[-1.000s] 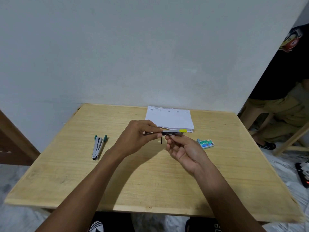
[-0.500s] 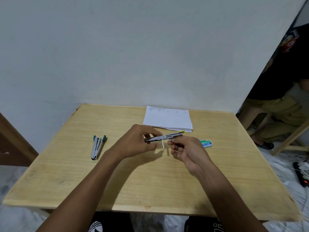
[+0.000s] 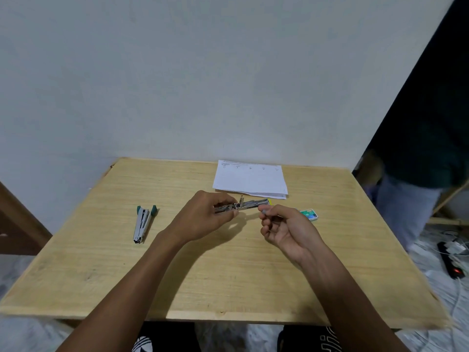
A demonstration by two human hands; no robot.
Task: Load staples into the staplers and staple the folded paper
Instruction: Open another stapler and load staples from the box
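Head view: L hand (image 3: pixel 203 217) grips the left end of an opened silver metal stapler w/ yellow tip (image 3: pixel 250 205), held level above the pale wooden table (image 3: pixel 228 275), well in from every edge, just in front of the folded white paper (image 3: pixel 250 180). R hand (image 3: pixel 284 229) is apart from the L, just beside the yellow tip, fingers curled, thumb to forefinger; whether it pinches anything, can't tell. Green-handled silver stapler (image 3: pixel 142 223) lies well apart at left. Small green staple box (image 3: pixel 308 214) is partly hidden behind the R hand. Table's near right corner is blurred.
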